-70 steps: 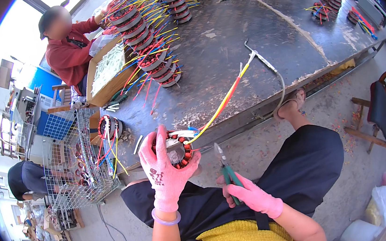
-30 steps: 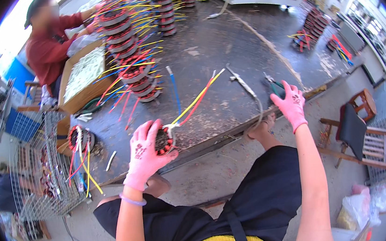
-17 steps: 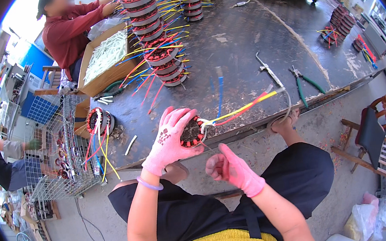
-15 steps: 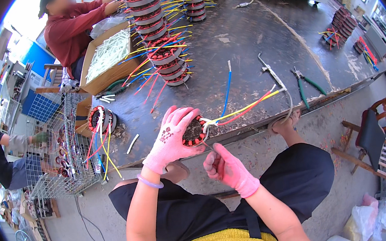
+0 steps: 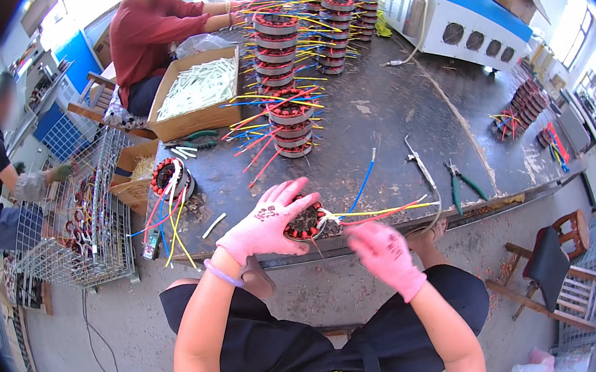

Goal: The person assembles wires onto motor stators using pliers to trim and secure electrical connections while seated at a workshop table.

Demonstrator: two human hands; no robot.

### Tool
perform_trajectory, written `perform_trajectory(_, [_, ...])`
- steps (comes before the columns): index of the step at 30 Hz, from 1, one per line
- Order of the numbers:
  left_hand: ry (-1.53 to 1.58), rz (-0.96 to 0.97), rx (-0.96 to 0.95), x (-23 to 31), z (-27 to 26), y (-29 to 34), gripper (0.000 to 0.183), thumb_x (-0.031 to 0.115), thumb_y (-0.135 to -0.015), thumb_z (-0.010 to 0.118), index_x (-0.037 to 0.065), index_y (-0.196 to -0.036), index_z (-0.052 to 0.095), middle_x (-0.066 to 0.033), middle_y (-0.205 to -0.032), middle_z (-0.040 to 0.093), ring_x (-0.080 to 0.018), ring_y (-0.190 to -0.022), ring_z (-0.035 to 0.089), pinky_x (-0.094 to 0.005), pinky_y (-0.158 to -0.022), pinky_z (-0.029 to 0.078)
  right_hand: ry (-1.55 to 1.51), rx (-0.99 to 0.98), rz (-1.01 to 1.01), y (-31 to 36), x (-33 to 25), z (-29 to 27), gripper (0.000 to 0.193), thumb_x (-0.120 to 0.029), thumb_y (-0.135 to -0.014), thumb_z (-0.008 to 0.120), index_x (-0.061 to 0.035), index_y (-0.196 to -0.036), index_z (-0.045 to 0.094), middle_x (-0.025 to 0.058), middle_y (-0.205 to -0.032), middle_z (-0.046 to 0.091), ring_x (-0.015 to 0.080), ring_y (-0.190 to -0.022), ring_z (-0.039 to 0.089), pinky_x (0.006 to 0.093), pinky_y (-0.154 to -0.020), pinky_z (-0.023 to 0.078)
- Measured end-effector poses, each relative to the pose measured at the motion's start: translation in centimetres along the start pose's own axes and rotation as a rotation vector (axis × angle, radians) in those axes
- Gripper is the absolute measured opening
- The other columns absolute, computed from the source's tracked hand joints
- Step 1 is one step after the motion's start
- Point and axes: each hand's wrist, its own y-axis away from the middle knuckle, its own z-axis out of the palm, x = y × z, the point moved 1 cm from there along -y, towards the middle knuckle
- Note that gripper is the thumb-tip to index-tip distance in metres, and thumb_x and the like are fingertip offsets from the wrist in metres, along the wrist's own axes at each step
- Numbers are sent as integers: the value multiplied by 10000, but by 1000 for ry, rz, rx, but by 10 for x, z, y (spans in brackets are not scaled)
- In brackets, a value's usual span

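My left hand (image 5: 267,222), in a pink glove, is wrapped around a motor stator (image 5: 305,227) with red windings at the table's front edge. White-sleeved ends lead from it to a blue wire (image 5: 365,185), a yellow wire (image 5: 410,206) and a red one, all stretched to the right. My right hand (image 5: 386,251), also gloved in pink, is just below these wires, right of the stator. Its fingers are smeared and partly turned away, so any grip is hidden. A thin lead (image 5: 316,248) sticks down from the stator.
Left on the table stand another wired stator (image 5: 171,183) and a white sleeve piece (image 5: 213,225). Farther back rise stator stacks (image 5: 290,110) and a carton (image 5: 160,120) of white sleeves. To the right lie a thin hose-fed tool (image 5: 419,161) and green-handled pliers (image 5: 456,187). Two co-workers are at left.
My right hand has moved right and slightly up, from below the stator to beneath the wires. My left hand still holds the stator. The whole view has shifted.
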Motion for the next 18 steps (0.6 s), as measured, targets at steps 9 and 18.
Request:
perform_trajectory(9, [48, -347, 493, 9, 58, -18, 246, 143, -931, 582, 54, -1152, 641, -132, -1098, 630, -336, -1075, 589, -439, -954, 454, 46, -133, -252, -80, 22, 8, 327, -111, -805, 696, -135, -1131, 682, 89, -1007, 653, 325, -910, 640, 438, -773, 523])
perform_trajectory(18, [165, -141, 450, -1, 51, -15, 216, 100, -876, 608, 61, -1085, 646, -109, -1015, 638, -325, -973, 619, -433, -887, 479, -398, -95, 51, -69, 24, 29, 212, -62, -860, 668, -72, -1070, 703, 118, -983, 639, 281, -936, 658, 365, -799, 531])
